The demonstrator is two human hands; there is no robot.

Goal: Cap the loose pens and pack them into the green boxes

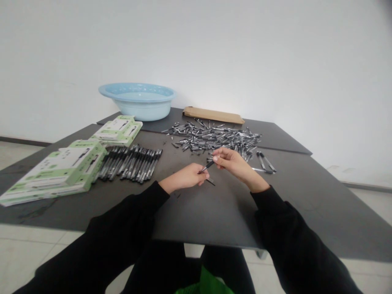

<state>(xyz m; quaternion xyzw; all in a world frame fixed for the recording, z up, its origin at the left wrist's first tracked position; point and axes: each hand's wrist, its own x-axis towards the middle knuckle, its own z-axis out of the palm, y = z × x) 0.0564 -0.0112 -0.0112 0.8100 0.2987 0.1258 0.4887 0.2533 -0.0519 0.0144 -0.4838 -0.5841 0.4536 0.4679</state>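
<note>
Over the middle of the dark table, a pen (207,166) slants between my two hands. My left hand (191,175) pinches its lower end, and the fingers of my right hand (232,164) close on its upper end. A thin dark piece (210,182) pokes out just below my left fingertips; whether it is held or lies on the table I cannot tell. Beyond my right hand spreads a loose heap of pens and pen parts (211,136). To the left of my left hand lies a row of capped-looking pens (130,163), side by side.
Green and white pen boxes (58,167) are stacked at the left, with more boxes (118,130) behind. A light blue basin (141,104) stands at the back left. A flat brown cardboard piece (214,115) lies behind the heap. Several loose pens (266,161) lie right of my right hand.
</note>
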